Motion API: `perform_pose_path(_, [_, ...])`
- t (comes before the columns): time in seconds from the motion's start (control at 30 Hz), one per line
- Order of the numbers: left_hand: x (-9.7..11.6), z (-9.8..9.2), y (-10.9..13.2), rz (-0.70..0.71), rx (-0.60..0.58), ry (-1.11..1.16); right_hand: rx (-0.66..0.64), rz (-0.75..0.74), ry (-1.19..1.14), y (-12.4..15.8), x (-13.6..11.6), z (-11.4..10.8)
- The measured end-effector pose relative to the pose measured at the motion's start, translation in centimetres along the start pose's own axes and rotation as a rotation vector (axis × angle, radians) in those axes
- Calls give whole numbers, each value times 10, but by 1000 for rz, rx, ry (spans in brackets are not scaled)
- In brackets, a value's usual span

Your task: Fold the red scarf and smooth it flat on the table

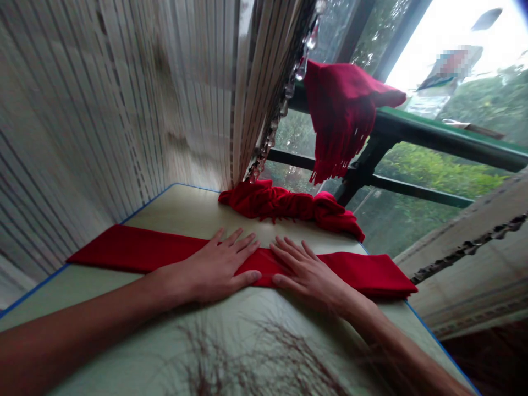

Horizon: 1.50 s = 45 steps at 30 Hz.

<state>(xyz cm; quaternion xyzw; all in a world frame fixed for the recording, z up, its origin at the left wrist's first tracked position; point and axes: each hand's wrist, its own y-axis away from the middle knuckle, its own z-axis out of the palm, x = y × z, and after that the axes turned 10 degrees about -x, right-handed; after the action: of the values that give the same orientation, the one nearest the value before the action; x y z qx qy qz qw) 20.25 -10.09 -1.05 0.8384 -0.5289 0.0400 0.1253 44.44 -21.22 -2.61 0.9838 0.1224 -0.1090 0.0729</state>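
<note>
Your left hand (214, 269) and right hand (309, 272) lie flat and spread, just apart, on a long folded strip of smooth red cloth (136, 250) across the pale green table (181, 212). A bunched red woolly scarf (284, 203) sits just beyond them.

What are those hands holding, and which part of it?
Nothing is gripped: the left hand and right hand press flat on the middle of a folded red cloth.
</note>
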Motion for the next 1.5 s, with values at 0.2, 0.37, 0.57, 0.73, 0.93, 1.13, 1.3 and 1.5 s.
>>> perform_pose_path(0.2, [3,-1,2,6,-28,43,43,9,9,-1,2,5])
perform_pose_path(0.37, [4,2,1,32,-42,42,39,6,-10,-1,3,7])
perform_pose_path(0.57, [6,2,1,32,14,26,47,-15,-10,0,3,8])
perform_pose_path(0.73, [6,3,1,24,7,34,40,-3,-22,1,6,9])
perform_pose_path(0.93, [9,0,2,28,-18,55,25,28,-28,2,5,6])
perform_pose_path(1.13, [9,-1,3,19,-17,28,58,14,-8,1,6,8])
perform_pose_path(1.3, [5,-2,2,-13,60,3,56,-3,-16,0,6,7])
perform_pose_path(1.5, [2,2,1,-35,-73,17,-44,7,-71,1,-3,1])
